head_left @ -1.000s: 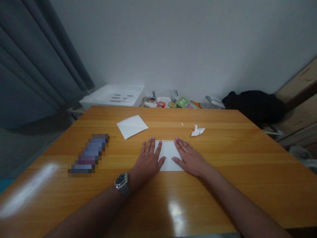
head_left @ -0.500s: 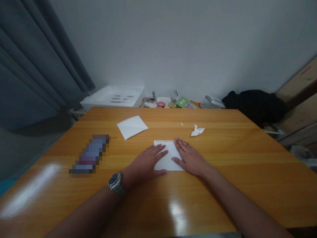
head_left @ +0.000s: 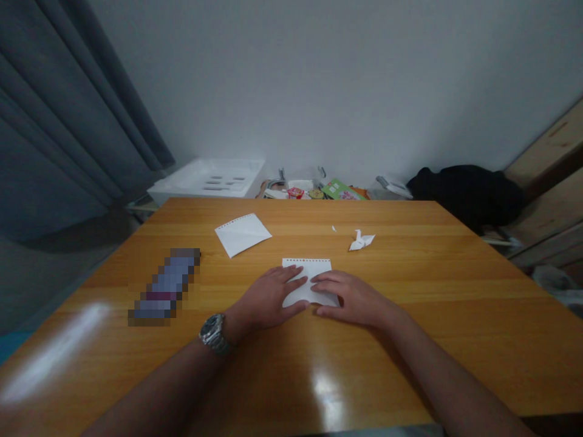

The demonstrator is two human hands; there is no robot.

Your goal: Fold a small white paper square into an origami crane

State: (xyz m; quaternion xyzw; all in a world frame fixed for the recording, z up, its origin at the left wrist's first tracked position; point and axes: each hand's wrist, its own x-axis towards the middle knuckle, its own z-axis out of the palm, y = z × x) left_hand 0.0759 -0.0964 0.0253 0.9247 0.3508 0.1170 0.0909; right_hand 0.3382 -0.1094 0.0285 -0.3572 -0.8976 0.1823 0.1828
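A white sheet of paper (head_left: 319, 267) with a row of punched holes along its far edge lies on the table before me. Spread flat across its left side is my left hand (head_left: 277, 294), pressing down, a metal watch (head_left: 213, 332) at the wrist. My right hand (head_left: 353, 297) is at the near right part of the sheet. Its fingers are bent over the paper and its thumb is at the near edge, which bows up slightly between them. Behind, to the right, stands a folded paper crane (head_left: 362, 241).
A second punched sheet (head_left: 243, 234) lies at the back left, and a blurred-out phone-like object (head_left: 168, 282) at the left. A small paper scrap (head_left: 334, 229) is near the crane. Beyond the wooden table (head_left: 410, 364) are a white tray (head_left: 214, 176), clutter and a black cloth-like heap (head_left: 469, 194).
My right hand has drawn back toward me from the sheet's far right corner, its fingers bending. The sheet's near edge has risen a little. My left hand stays in place.
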